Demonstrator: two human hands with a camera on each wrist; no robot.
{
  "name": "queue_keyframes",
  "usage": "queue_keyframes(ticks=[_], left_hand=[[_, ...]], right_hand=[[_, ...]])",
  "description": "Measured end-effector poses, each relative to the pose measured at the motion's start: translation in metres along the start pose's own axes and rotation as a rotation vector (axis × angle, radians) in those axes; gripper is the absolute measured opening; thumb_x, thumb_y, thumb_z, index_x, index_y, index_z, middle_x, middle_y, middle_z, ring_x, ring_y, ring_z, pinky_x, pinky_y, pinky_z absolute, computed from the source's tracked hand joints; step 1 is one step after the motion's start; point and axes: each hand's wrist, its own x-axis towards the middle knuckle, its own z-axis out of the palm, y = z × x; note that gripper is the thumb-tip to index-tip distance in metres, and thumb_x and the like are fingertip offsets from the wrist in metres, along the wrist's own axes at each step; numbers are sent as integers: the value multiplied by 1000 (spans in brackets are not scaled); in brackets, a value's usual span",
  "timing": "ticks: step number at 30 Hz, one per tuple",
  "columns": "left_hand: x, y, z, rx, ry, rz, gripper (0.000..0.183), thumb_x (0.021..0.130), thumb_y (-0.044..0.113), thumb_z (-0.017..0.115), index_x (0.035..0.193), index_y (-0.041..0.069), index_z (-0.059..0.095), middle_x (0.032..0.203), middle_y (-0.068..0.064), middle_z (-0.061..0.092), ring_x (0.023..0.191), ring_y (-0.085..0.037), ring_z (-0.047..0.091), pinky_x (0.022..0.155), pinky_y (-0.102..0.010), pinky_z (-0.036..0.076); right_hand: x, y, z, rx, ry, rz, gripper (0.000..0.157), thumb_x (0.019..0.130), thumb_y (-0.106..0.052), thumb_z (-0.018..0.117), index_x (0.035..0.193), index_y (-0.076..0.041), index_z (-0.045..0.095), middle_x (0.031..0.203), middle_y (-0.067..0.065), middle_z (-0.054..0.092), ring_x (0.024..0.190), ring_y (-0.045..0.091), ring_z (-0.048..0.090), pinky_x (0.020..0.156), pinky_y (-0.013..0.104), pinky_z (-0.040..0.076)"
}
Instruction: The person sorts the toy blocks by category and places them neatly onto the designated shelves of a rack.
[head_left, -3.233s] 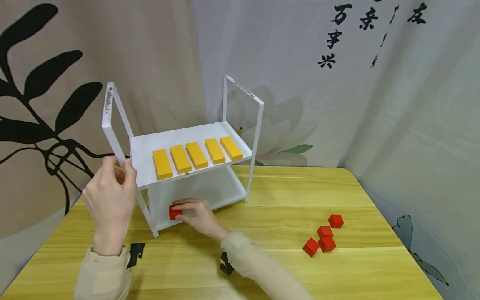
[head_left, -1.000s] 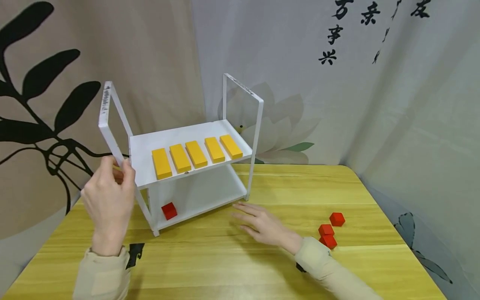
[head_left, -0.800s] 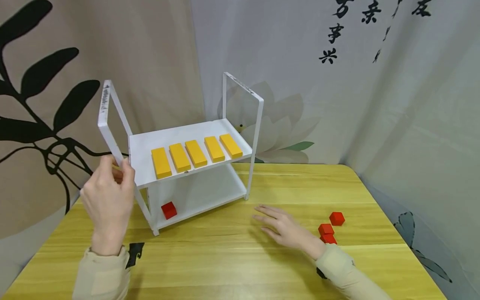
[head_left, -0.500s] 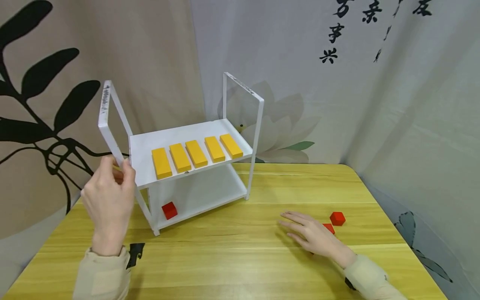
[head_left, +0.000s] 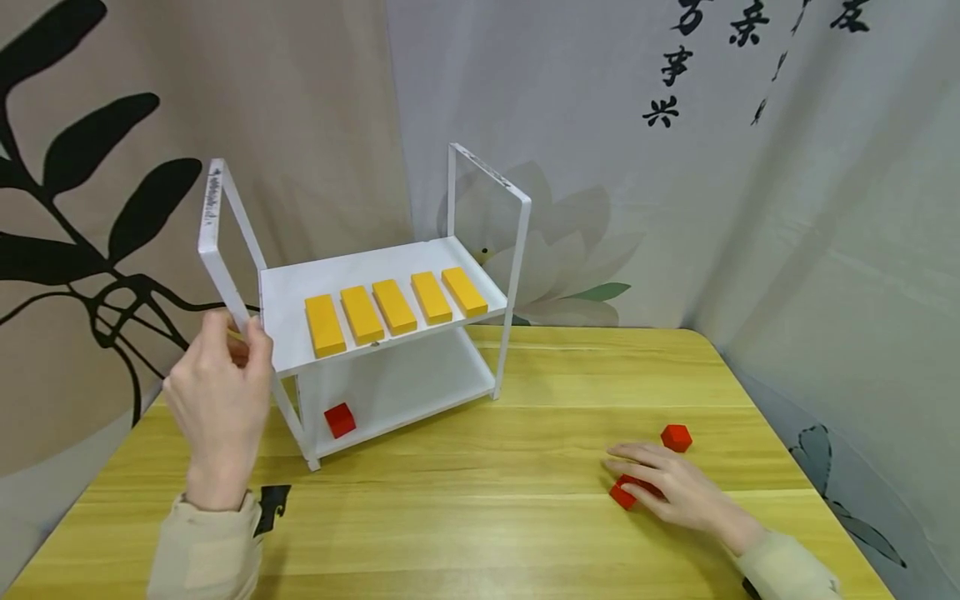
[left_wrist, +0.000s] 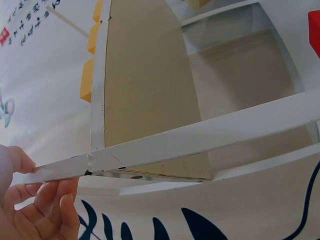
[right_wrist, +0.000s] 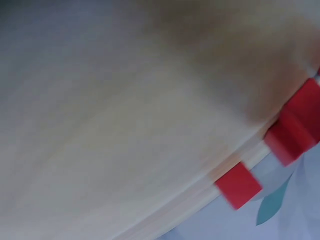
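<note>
My left hand (head_left: 223, 383) pinches the left front post (left_wrist: 65, 168) of a white two-tier shelf (head_left: 390, 247), thumb on one side and fingers on the other. Five-sided view aside, several yellow blocks (head_left: 393, 306) lie in a row on the upper tier. A red cube (head_left: 341, 421) sits at the left of the lower tier. Over the loose red cubes at the right, my right hand (head_left: 678, 492) hovers with spread fingers. One red cube (head_left: 622, 493) shows by its thumb; others are partly hidden beneath the hand. Another red cube (head_left: 677, 437) lies just beyond it.
The wooden table (head_left: 465, 525) carries the shelf at its left back. A curtain (head_left: 570, 167) with plant prints and dark characters hangs behind. In the right wrist view, red cubes (right_wrist: 238, 185) appear near the table's far edge, somewhat blurred.
After leaving a red cube on the lower tier, my right hand has moved right to the loose red cubes. My left hand has stayed on the post.
</note>
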Motion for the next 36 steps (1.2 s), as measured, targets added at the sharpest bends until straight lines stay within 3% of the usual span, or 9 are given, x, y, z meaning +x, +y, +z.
queue_keyframes(ticks=[5, 14, 23, 32, 36], left_hand=[[0, 1, 0, -1, -7, 1, 27, 94, 19, 53, 86, -7, 56, 62, -23, 60, 47, -34, 51, 43, -21, 25], [1, 0, 0, -2, 5, 5, 28, 93, 19, 53, 86, -7, 56, 61, -23, 60, 46, -35, 51, 43, -21, 25], [1, 1, 0, -3, 2, 12, 27, 94, 19, 53, 86, -7, 56, 61, -23, 60, 46, -35, 52, 43, -21, 25], [1, 2, 0, 4, 7, 9, 28, 94, 19, 53, 86, -7, 56, 61, -23, 60, 46, -35, 51, 43, -22, 25], [0, 1, 0, 7, 2, 5, 28, 94, 19, 53, 87, -7, 56, 61, -23, 60, 47, -35, 52, 44, -22, 25]], right_hand=[[-11, 3, -5, 20, 25, -25, 34, 82, -21, 73, 114, -13, 69, 116, 7, 68, 106, 24, 62, 112, 12, 21], [-21, 4, -4, 30, 38, -79, 42, 74, -22, 79, 114, -14, 69, 113, 4, 69, 100, 19, 66, 105, 11, 32], [-14, 1, 0, 60, 56, -113, 31, 79, -19, 74, 108, -10, 71, 109, 5, 70, 95, 18, 67, 99, 11, 38], [-4, -3, 1, 70, 6, -85, 44, 66, -10, 81, 109, -15, 72, 111, 6, 68, 94, 16, 66, 82, 18, 49], [4, -6, 2, 58, 23, -64, 37, 76, -12, 76, 112, -16, 71, 113, 7, 67, 93, 17, 68, 77, 21, 52]])
